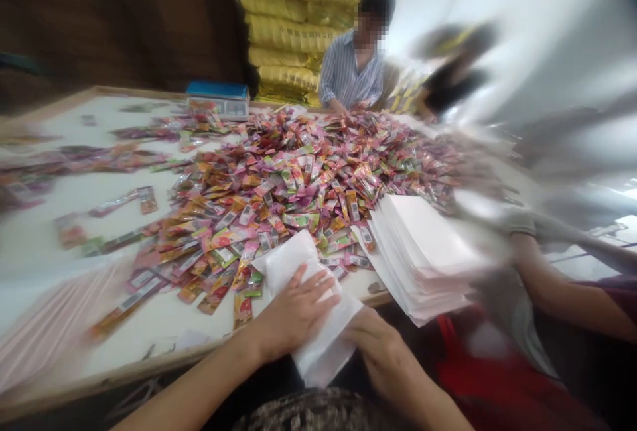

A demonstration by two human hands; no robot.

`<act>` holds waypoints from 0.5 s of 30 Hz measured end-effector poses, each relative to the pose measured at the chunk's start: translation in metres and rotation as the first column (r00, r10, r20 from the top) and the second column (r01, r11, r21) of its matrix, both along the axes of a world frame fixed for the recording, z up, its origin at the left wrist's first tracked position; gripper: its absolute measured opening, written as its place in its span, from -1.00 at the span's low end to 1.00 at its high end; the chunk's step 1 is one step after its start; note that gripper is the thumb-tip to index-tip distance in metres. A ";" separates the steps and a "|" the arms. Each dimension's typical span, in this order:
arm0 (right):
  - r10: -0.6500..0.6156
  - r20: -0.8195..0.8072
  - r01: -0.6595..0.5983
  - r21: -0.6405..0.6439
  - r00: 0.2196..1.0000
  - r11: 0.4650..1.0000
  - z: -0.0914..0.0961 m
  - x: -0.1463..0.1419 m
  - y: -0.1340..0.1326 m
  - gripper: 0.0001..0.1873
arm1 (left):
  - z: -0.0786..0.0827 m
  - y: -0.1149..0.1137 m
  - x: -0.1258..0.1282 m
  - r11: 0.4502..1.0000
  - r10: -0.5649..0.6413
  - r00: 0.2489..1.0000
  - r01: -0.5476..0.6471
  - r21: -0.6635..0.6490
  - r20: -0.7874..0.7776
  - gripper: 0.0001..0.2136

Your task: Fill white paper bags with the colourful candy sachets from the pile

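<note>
The table point(60, 219) is white with a pale wooden rim, and most of its middle is buried under a heap of bright sachets point(298, 179), pink, orange and green, thinning out to scattered strips on the left. At the near edge the left hand point(293, 311) lies flat on a white bag point(313, 311), fingers spread and pressing it down; the bag hangs half over the rim toward the lap. The right hand point(381, 351) is at the bag's lower right corner, fingers curled on it, though I cannot tell how tightly. Just beside, to the right, a fanned stack of white bags point(423, 252) juts over the edge.

At the far side a blue-topped scale point(219, 99) stands by the rim. A person in a striped shirt point(351, 73) sits behind the heap, before a pile of yellow sacks point(293, 20). The wall on the left is dark brown. Another person's arm point(562, 285) reaches in at right, blurred.
</note>
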State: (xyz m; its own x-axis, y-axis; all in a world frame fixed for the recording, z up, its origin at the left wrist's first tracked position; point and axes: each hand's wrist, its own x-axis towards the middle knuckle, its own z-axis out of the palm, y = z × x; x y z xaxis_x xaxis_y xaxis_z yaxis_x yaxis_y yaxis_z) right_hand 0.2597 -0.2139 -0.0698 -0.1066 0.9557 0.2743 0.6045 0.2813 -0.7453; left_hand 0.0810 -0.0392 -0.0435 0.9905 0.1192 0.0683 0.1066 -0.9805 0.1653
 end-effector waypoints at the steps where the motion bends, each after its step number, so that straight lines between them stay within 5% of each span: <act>1: -0.019 -0.007 0.019 -0.017 1.000 1.000 -0.002 0.007 -0.001 -0.62 | -0.004 -0.004 0.002 1.000 -0.011 1.000 0.011 0.006 -0.002 -0.53; 6: -0.086 0.079 0.089 -0.048 0.993 0.995 -0.020 0.022 0.004 -0.75 | -0.004 -0.011 -0.019 0.999 -0.042 0.998 0.042 0.008 0.041 -0.55; 11: -0.135 0.270 0.158 -0.065 0.953 0.985 -0.019 0.015 0.006 -0.81 | 0.001 -0.031 -0.058 0.998 -0.050 0.996 0.047 -0.036 -0.069 -0.23; 15: -0.113 0.176 0.136 -0.127 0.978 0.983 -0.010 0.019 0.005 -0.76 | -0.016 -0.039 -0.055 0.998 0.001 1.000 -0.003 0.059 0.022 -0.39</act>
